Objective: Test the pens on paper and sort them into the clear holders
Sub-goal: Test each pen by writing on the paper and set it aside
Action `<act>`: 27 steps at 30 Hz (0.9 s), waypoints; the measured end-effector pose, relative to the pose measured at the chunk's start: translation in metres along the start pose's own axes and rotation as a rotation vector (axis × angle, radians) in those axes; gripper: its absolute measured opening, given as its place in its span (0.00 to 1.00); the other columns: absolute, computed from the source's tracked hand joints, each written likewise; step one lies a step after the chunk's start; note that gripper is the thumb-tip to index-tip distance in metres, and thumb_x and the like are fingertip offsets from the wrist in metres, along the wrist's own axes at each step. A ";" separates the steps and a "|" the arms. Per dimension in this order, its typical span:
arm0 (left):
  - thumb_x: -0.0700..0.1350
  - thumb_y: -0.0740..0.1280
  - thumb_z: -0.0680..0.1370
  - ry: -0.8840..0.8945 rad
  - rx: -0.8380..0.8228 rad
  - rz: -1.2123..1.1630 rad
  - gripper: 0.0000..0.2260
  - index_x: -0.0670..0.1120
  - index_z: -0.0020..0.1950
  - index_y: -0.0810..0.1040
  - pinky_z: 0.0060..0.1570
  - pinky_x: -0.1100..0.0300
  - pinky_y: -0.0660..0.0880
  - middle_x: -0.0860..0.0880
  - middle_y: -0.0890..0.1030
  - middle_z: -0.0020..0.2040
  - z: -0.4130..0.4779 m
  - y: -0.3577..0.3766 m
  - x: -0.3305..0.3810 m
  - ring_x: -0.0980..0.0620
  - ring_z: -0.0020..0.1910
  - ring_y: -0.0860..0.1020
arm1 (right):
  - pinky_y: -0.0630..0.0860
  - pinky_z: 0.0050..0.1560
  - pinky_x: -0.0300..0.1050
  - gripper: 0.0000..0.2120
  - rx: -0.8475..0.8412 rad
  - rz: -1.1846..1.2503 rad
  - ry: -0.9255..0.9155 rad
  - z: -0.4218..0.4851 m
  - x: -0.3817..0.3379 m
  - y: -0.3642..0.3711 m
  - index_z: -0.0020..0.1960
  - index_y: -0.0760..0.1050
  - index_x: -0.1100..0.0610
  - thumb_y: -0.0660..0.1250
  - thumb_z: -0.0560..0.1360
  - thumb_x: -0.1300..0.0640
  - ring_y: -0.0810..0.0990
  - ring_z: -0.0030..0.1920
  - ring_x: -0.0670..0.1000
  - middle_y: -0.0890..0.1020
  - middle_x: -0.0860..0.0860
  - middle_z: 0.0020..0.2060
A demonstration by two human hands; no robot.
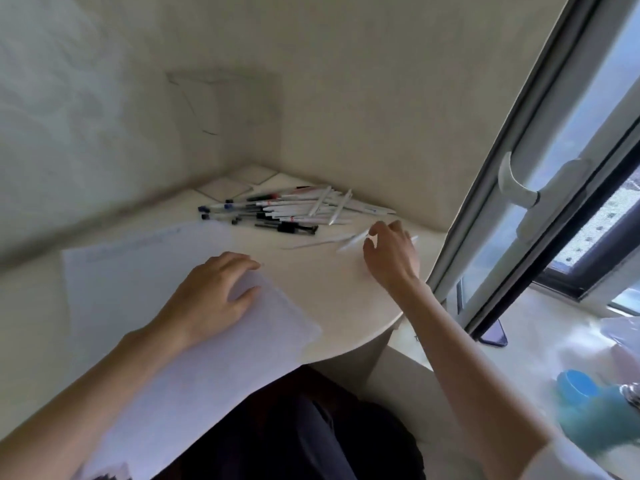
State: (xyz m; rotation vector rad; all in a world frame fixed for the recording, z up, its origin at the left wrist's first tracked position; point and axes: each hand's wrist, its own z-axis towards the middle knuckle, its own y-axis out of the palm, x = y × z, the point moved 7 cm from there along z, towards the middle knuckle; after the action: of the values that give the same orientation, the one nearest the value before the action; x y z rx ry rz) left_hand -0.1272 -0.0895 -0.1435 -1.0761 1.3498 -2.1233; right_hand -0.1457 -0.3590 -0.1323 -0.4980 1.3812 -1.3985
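A pile of pens (pixel 291 209), white ones and clear ones with dark caps, lies at the back of the cream desk (pixel 332 292). My right hand (pixel 391 254) is just right of the pile, thumb and fingers pinching a blurred white pen (pixel 349 243) low over the desk. A thin white stick-like piece (pixel 308 243) lies to its left. My left hand (pixel 211 296) rests flat with straight fingers on a white paper sheet (pixel 194 341) that overhangs the desk's front edge. Two clear square holders (pixel 227 187) stand in the back corner behind the pile.
Walls close off the desk at the back and left. A window frame with a white handle (pixel 519 188) runs along the right. On the sill below lie a dark phone (pixel 493 336), a blue lid (pixel 576 382) and a teal object (pixel 595 424).
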 end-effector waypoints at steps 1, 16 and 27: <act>0.60 0.55 0.72 0.000 0.004 0.006 0.27 0.46 0.64 0.74 0.59 0.60 0.63 0.48 0.73 0.64 -0.001 0.001 -0.005 0.48 0.63 0.71 | 0.71 0.53 0.49 0.15 -0.023 -0.042 0.037 0.002 0.004 0.006 0.63 0.72 0.59 0.57 0.79 0.56 0.69 0.62 0.60 0.72 0.58 0.61; 0.48 0.62 0.76 0.032 0.086 -0.139 0.09 0.55 0.56 0.74 0.57 0.63 0.65 0.59 0.73 0.58 -0.019 -0.021 -0.052 0.60 0.57 0.71 | 0.71 0.50 0.49 0.16 -0.071 -0.025 0.365 -0.014 0.010 0.013 0.61 0.67 0.63 0.59 0.79 0.52 0.76 0.58 0.62 0.73 0.60 0.60; 0.43 0.65 0.75 -0.088 0.201 -0.139 0.12 0.61 0.50 0.73 0.56 0.72 0.64 0.61 0.74 0.57 -0.059 -0.065 -0.101 0.64 0.56 0.72 | 0.62 0.34 0.44 0.04 -0.027 0.335 -0.207 -0.010 -0.117 -0.005 0.42 0.70 0.61 0.62 0.71 0.59 0.72 0.39 0.53 0.75 0.53 0.37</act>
State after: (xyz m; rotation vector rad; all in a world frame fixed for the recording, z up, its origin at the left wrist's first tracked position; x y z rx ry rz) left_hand -0.1057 0.0425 -0.1396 -1.1937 1.0235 -2.2258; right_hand -0.1144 -0.2553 -0.0869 -0.3955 1.2500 -1.0291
